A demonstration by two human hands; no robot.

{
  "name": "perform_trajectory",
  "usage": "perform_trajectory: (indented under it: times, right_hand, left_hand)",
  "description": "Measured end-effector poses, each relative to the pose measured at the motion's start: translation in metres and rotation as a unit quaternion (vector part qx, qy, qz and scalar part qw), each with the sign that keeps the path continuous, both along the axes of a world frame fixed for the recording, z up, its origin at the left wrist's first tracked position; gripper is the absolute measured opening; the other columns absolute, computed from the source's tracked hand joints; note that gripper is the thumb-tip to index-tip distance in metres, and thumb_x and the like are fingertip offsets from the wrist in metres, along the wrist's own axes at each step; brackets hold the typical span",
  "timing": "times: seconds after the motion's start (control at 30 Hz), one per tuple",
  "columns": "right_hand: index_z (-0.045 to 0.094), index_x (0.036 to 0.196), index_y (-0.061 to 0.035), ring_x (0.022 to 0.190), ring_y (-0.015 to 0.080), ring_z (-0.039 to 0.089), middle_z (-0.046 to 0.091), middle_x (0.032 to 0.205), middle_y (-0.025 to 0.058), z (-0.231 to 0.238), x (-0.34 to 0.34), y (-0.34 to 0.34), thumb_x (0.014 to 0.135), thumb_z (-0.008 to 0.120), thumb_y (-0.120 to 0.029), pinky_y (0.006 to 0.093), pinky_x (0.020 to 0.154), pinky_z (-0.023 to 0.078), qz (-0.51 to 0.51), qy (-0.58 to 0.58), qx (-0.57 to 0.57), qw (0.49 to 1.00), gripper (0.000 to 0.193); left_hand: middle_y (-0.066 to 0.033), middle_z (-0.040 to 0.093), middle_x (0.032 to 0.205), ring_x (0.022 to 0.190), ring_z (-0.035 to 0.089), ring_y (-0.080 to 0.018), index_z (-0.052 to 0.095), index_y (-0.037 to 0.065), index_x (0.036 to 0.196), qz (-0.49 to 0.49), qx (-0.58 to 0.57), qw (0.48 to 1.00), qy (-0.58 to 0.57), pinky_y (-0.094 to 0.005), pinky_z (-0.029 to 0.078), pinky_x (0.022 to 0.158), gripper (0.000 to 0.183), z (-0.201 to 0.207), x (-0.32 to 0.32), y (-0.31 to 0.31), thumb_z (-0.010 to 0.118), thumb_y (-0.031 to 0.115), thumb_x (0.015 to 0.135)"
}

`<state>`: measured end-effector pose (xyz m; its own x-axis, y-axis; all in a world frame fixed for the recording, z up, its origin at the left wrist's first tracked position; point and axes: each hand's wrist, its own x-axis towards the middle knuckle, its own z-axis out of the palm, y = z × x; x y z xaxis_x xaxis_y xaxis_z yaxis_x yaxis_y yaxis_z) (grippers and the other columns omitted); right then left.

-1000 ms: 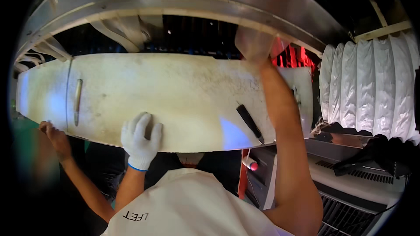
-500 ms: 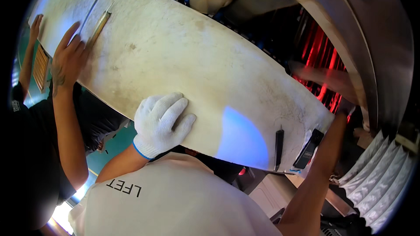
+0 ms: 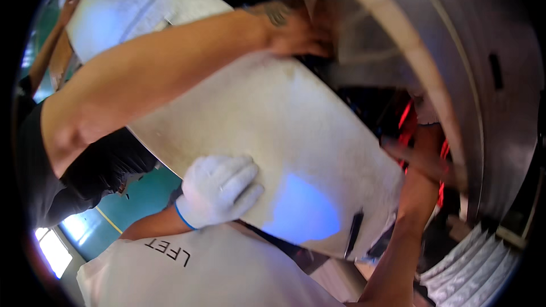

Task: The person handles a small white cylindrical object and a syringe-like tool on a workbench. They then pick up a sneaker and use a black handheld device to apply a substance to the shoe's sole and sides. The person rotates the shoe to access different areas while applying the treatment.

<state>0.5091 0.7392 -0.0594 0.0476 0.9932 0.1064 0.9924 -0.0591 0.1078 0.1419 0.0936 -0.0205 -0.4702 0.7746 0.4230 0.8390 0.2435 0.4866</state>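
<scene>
My left hand (image 3: 219,190), in a white knit glove with a blue cuff, lies palm down on a long pale board (image 3: 250,113), its fingers stretched out. My right forearm rises from the lower right, past the board's right end. The gloved right hand (image 3: 426,111) is by the lower edge of a large curved grey panel (image 3: 455,62); its fingers are blurred and partly hidden. Near the board's right end lies a slim black tool (image 3: 354,233), like a utility knife. A bluish light patch falls on the board. A blurred skin-toned shape crosses near my right wrist.
A co-worker in black reaches a tattooed bare arm (image 3: 165,74) across the board to a translucent sheet (image 3: 364,40). Another person's hand (image 3: 71,3) touches the far left end. Pleated silvery material (image 3: 472,276) hangs at lower right. Green floor (image 3: 136,199) shows at left.
The co-worker's arm has swung from the board's left part across to the sheet. My right hand has moved up along the curved panel. My left hand stays on the board; the view has shifted.
</scene>
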Motion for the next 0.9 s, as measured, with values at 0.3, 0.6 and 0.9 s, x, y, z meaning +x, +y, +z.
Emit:
perform_trajectory:
  times: [0.3, 0.6, 0.9]
  right_hand:
    - [0.071, 0.126, -0.0123, 0.112, 0.028, 0.073, 0.075, 0.124, 0.01, -0.006, -0.056, -0.021, 0.106, 0.065, -0.033, 0.047, 0.094, 0.063, 0.019, 0.044, 0.009, 0.999, 0.029]
    - [0.073, 0.118, -0.0106, 0.104, 0.026, 0.074, 0.076, 0.117, 0.0078, 0.045, -0.115, -0.218, 0.107, 0.068, -0.021, 0.0445, 0.093, 0.063, 0.005, 0.905, -0.082, 0.418, 0.016]
    - [0.075, 0.111, 0.002, 0.095, 0.028, 0.072, 0.076, 0.105, 0.0159, 0.286, -0.215, -0.406, 0.099, 0.077, -0.01, 0.0395, 0.089, 0.057, 0.336, 0.458, 0.421, 0.707, 0.017]
  left_hand:
    - [-0.0068, 0.076, 0.111, 0.089, 0.072, -0.0264, 0.074, 0.01, 0.111, 0.023, -0.007, 1.0, 0.016, -0.0391, 0.054, 0.07, 0.041, 0.015, 0.002, -0.007, 0.089, 0.021, 0.075]
    - [-0.0081, 0.076, 0.115, 0.092, 0.069, -0.0338, 0.073, 0.012, 0.112, -0.016, 0.018, 1.0, 0.001, -0.047, 0.054, 0.082, 0.037, 0.003, 0.003, -0.006, 0.087, 0.026, 0.08]
    - [-0.0126, 0.076, 0.116, 0.102, 0.068, -0.0383, 0.074, 0.01, 0.115, -0.009, -0.003, 0.997, -0.07, -0.05, 0.053, 0.091, 0.039, 0.0, 0.001, -0.023, 0.086, 0.029, 0.083]
